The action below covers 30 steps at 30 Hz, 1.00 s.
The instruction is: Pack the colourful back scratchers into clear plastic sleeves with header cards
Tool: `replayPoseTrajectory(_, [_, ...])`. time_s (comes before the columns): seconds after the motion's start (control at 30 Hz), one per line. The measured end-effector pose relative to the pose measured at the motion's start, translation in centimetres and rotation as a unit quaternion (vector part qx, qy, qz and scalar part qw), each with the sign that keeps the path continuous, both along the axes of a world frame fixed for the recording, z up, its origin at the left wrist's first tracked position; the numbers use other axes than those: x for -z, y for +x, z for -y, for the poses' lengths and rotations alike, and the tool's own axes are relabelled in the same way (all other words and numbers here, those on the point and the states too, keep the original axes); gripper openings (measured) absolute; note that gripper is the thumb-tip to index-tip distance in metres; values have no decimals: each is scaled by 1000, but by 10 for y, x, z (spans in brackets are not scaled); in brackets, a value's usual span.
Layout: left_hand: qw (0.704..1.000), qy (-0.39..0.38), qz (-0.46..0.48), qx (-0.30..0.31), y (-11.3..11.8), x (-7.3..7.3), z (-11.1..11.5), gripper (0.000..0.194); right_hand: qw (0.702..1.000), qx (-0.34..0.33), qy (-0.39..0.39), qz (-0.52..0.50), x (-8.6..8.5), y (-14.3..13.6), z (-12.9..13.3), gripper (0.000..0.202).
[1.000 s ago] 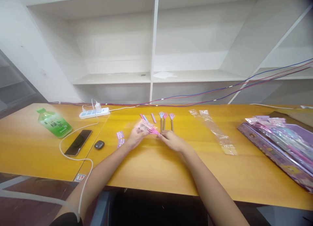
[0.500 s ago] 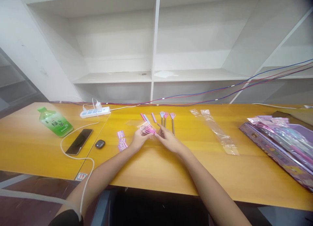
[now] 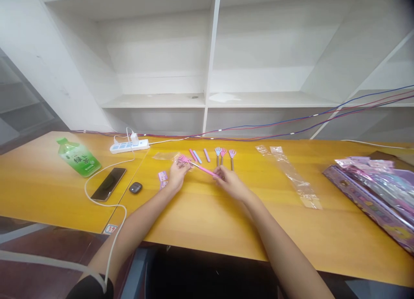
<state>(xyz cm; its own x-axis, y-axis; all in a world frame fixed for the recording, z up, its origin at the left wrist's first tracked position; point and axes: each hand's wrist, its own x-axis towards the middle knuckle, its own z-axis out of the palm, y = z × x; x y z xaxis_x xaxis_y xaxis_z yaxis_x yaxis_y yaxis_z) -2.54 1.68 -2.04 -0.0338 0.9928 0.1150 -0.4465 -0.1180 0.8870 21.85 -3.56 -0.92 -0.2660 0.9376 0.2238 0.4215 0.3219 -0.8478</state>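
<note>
"Pink backscratcher (image 3: 204, 169), held over a wooden table (image 3: 200, 221) as the head camera looks down. Who has which end?"

"Left hand (image 3: 177, 175) clamped at the claw-shaped head; right hand (image 3: 230, 182) closed on the end of the pink handle. The hands are apart, with bare metal shaft and most of the handle showing between them."

"What lies beyond the backscratcher?"

"Three short coloured sticks, one pink (image 3: 193, 155), one blue (image 3: 197, 157) and one purple (image 3: 207, 155). Past the handle end, three more backscratchers rest side by side, heads pointing away from the person: blue-headed one (image 3: 217, 151), reddish-pink one (image 3: 223, 152), lilac-headed one (image 3: 232, 154)."

"And to the left of it?"

"Clear film (image 3: 164, 156) just beside the claw; whether the left hand touches it, I cannot tell. Left of the backscratcher and nearer the person, purple-printed cards (image 3: 162, 176) sit partly behind the left arm. Farther left of it come a small dark case (image 3: 136, 187), a phone (image 3: 108, 184) and a green bottle (image 3: 80, 159), with a white power strip (image 3: 124, 147) to its left and beyond."

"Right of the backscratcher?"

"Clear plastic sleeves (image 3: 293, 174), flat on the table and well apart from it. Farther right of it, wrapped packages (image 3: 378, 182) are heaped on a purple printed box (image 3: 360, 204)."
</note>
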Motion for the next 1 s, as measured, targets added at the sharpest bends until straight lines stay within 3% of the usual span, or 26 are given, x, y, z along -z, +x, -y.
replayPoseTrajectory(0.13, [999, -3, -44, 1, 5, 6, 2, 49, 999, -10, 8, -50, -1, -8, 2, 24])
replayPoseTrajectory(0.4, [991, -42, -48, 117, 27, 18, 27, 59, 997, -13, 79, 21, 4, -24, 10, 16])
replayPoseTrajectory(0.7, [995, -65, 37, 63, 16, 8, 19, 42, 994, -48, 92, -23, -10, -28, 20, 25])
replayPoseTrajectory(1.0, [990, -73, -11, 120, 32, 10, 41, 54, 984, -4, 179, 2, -3, -33, 15, 21])
